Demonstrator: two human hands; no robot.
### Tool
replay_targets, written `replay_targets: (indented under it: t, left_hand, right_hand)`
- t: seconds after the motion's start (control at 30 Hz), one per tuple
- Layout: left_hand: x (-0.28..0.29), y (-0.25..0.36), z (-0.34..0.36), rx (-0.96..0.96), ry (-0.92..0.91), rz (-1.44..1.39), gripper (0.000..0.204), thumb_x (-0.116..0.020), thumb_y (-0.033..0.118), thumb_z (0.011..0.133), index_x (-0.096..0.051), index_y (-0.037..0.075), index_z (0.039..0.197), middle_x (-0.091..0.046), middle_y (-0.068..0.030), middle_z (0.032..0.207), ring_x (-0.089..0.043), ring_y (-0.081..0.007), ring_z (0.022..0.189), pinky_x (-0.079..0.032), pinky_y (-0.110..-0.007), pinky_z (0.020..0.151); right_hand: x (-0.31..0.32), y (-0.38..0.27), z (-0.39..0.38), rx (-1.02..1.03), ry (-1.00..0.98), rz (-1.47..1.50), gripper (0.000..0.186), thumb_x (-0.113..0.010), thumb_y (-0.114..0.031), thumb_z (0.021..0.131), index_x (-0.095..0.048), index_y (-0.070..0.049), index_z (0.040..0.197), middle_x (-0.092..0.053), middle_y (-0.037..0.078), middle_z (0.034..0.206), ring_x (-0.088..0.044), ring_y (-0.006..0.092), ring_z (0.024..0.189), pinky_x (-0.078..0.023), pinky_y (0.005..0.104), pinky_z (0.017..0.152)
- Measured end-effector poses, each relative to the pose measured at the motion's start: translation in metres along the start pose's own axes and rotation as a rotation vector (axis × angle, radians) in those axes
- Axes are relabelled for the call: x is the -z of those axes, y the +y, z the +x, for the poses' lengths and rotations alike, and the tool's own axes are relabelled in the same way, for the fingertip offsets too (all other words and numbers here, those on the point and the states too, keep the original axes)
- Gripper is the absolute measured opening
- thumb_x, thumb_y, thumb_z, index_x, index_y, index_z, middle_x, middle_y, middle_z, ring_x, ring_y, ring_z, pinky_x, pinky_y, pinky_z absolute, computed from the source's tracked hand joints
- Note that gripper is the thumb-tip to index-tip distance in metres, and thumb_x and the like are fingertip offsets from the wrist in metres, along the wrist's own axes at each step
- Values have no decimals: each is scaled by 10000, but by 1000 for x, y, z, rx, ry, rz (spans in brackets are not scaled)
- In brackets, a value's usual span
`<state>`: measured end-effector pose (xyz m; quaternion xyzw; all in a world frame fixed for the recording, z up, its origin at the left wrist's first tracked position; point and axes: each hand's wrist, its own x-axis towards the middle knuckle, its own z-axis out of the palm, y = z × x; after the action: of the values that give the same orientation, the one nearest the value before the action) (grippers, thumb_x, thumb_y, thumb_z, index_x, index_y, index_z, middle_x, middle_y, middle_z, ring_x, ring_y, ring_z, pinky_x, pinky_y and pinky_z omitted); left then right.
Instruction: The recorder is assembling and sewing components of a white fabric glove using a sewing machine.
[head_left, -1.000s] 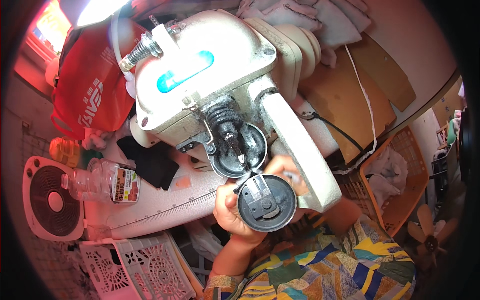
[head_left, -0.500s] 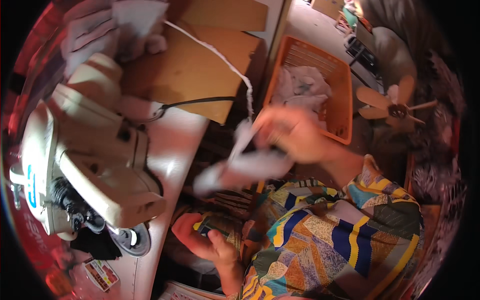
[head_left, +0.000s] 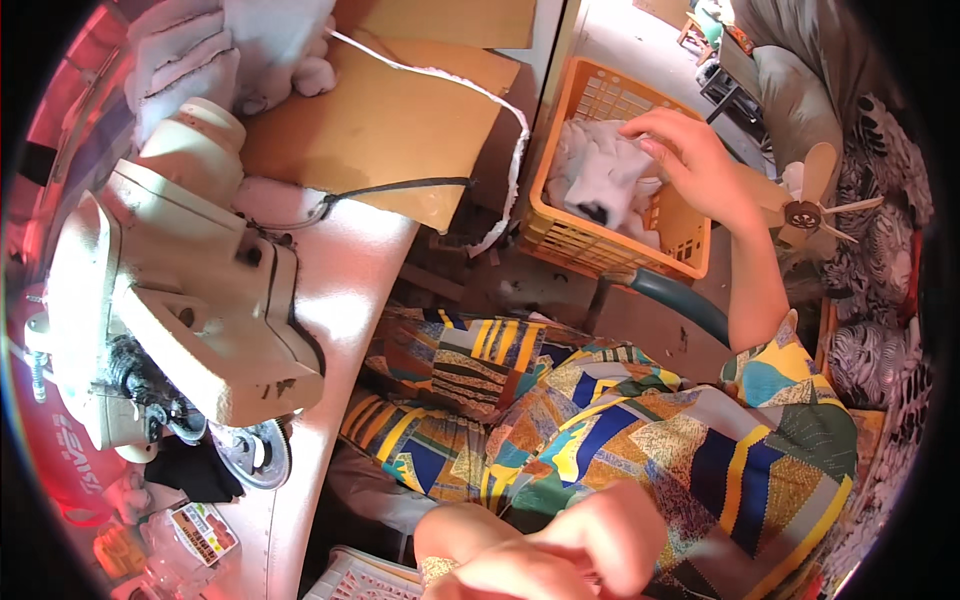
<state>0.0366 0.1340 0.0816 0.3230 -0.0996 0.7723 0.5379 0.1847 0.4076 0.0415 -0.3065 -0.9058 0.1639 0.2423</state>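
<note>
My right hand (head_left: 690, 165) is over the orange plastic basket (head_left: 610, 255), thumb and fingers apart. Its fingertips are at the upper edge of a white knitted piece (head_left: 612, 170) with a dark opening, lying on other pale cloth. My left hand (head_left: 590, 550) is low in the picture, close to my body. Its fingers are bent, blurred and partly cut off by the lower edge, so whether they hold anything does not show. A white cord (head_left: 520, 150) loops off the cardboard (head_left: 390, 120), its loose end hanging near the basket.
A cream sewing-type machine (head_left: 200, 300) with a round wheel (head_left: 255, 455) stands on the pale table (head_left: 345, 290) at left. Folded white knits (head_left: 190, 60) are piled behind it. A fan (head_left: 805, 212) and patterned black-and-white bundles (head_left: 870, 360) lie at right.
My right hand has moved up and right to the basket. The blurred white piece it held near my lap now appears to lie there. My left hand has moved down and right.
</note>
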Motion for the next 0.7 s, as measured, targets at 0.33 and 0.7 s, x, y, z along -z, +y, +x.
replay_targets:
  t: [0.33,0.7]
  left_hand:
    - [-20,25,15,-256,104,243,553,-386,615,929,-662,136,934,-480,-47,861,-397,-164,728,-340,-259,623]
    - [-93,45,48,-421,123,415,421,-488,164,971,-486,290,1372,-495,72,792,-393,-166,725,-327,-297,637]
  right_hand:
    - [-15,-86,101,332,121,232,196,-568,-43,887,-618,-28,1077,-644,108,975,-626,243,916,-486,337,815]
    - [-121,-106,281,461,644,2,414,-695,-227,805,-585,-48,1161,-606,139,1093,-609,328,951,-490,411,873]
